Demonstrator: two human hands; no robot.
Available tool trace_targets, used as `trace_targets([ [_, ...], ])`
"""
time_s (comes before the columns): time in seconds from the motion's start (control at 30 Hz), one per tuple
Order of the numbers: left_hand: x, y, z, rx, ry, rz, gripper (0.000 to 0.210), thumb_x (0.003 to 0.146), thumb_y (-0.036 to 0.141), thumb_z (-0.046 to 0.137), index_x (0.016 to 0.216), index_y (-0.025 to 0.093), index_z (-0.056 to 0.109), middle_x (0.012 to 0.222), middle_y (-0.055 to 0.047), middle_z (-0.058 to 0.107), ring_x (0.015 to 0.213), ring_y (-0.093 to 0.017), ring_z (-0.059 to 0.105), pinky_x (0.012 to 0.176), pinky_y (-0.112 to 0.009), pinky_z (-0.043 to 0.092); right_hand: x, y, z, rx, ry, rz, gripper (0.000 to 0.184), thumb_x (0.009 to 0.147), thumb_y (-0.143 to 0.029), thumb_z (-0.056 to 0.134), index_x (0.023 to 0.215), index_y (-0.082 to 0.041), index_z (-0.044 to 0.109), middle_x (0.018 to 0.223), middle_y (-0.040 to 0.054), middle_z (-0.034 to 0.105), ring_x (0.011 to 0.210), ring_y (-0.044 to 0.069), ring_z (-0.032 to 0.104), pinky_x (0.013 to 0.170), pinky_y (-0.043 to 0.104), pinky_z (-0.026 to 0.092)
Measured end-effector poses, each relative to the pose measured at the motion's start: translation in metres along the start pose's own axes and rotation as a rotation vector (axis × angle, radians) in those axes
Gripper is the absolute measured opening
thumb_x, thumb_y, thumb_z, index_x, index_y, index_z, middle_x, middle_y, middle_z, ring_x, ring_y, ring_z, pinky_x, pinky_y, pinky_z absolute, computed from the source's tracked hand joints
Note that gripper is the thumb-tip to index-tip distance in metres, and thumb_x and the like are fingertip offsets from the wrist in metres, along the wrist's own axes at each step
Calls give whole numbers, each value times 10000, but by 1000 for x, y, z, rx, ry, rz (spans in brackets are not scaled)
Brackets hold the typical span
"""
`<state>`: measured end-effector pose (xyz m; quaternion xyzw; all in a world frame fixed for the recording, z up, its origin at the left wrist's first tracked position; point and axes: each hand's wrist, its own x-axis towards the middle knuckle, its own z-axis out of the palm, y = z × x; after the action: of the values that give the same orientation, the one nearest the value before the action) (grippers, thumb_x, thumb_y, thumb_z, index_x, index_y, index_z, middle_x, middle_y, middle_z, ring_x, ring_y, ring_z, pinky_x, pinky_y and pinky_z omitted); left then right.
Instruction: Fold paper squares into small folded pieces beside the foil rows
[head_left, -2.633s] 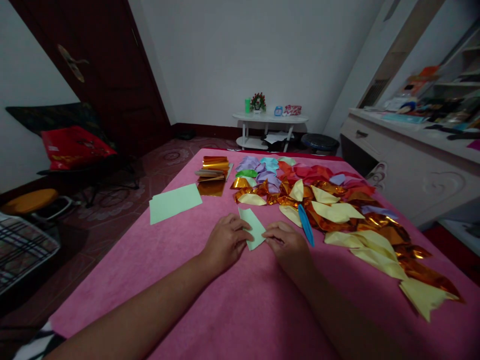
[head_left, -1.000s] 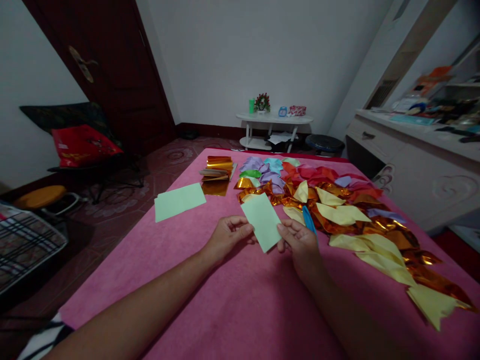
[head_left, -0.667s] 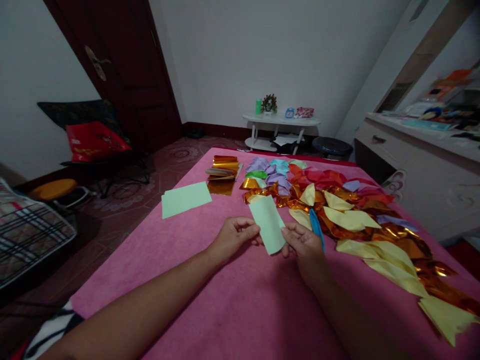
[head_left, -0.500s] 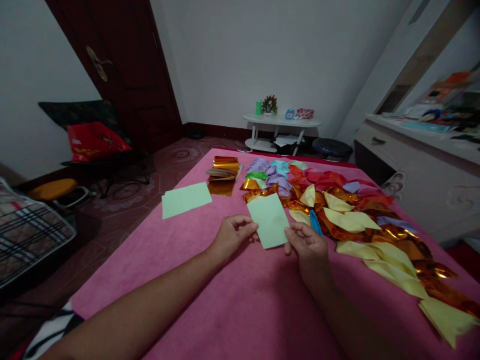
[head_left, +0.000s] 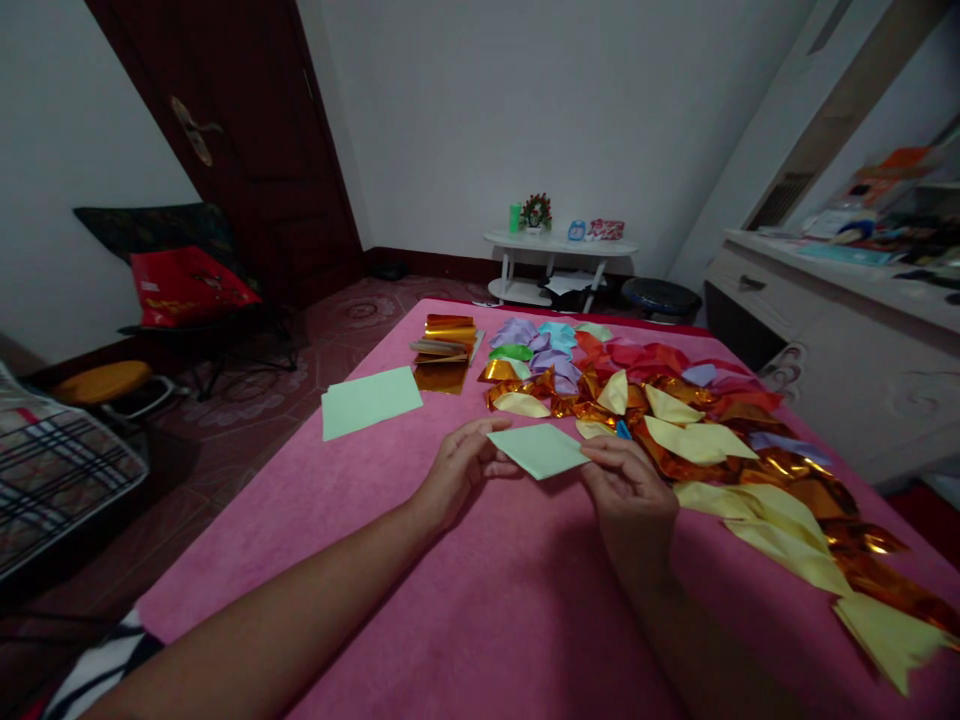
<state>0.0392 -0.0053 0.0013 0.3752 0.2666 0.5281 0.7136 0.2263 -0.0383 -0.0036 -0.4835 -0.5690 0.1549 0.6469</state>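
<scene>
A pale green sheet of paper (head_left: pixel 538 450) is held between my two hands above the pink tabletop, tilted so that it looks like a flat diamond. My left hand (head_left: pixel 474 462) grips its left corner, with fingers closed at the edge. At the right corner, my right hand (head_left: pixel 628 485) pinches it between thumb and fingers. To the left lies a small stack of similar pale green paper (head_left: pixel 372 402). Behind it sits a pile of shiny gold foil paper (head_left: pixel 442 352).
Folded paper pieces in yellow (head_left: pixel 697 440), gold, red (head_left: pixel 645 355) and purple (head_left: pixel 516 332) cover the table's right side. The pink table cover (head_left: pixel 420 610) runs beneath my arms. A white side table (head_left: pixel 562 242) stands by the wall, and a cabinet (head_left: pixel 832 330) is at right.
The green sheet has tipped from facing me to lying nearly flat, and both hands have turned with it. The green stack and folded pieces stay put.
</scene>
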Motion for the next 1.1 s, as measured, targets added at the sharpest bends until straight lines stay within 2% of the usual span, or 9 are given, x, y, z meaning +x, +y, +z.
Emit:
trace_targets([
  [0.17,-1,2,3,-31,-71,28,274,811,343,640,954,113,684,876,-87,688,822,-177,648,760,-315,545,-1,0,0,-17,-11,-8,94,767,-109,636,787,-188,682,902,51,614,886,176,606,643,246,530],
  [0.3,-2,2,2,-15,-107,39,277,852,343,590,963,107,684,828,-82,675,799,-175,646,776,-330,538,-1,-1,0,4,-14,-16,101,765,-99,633,789,-185,681,889,48,612,874,170,609,656,247,534],
  [0.47,-3,1,1,3,-154,38,305,858,362,582,982,100,675,869,-98,674,807,-176,647,761,-316,535,1,-2,1,-4,-16,-27,97,764,-95,638,777,-183,678,885,46,615,867,160,610,671,241,533],
  [0.63,-3,1,1,-7,-170,47,323,847,381,594,978,96,670,849,-94,673,799,-183,654,749,-323,542,1,-3,1,-12,-17,-40,100,767,-95,637,784,-184,680,878,44,615,857,160,610,677,249,532],
  [0.9,-4,1,1,2,-173,36,264,833,315,617,963,90,666,850,-99,684,793,-190,662,748,-328,542,0,-1,0,-7,-22,-27,86,771,-111,635,786,-186,673,892,50,612,879,177,609,673,268,538],
  [1.0,-5,3,2,-13,-154,46,272,857,320,585,1006,103,654,847,-89,673,787,-175,650,732,-313,541,-1,-2,0,-10,-23,-27,78,772,-121,633,778,-187,672,885,51,610,873,179,609,667,272,542],
  [1.1,-5,4,3,-12,-144,56,289,848,305,601,1083,141,634,936,-87,673,811,-169,645,739,-312,543,-1,-2,0,-21,-34,-16,80,774,-125,627,774,-191,672,895,56,608,879,185,609,676,285,547],
])
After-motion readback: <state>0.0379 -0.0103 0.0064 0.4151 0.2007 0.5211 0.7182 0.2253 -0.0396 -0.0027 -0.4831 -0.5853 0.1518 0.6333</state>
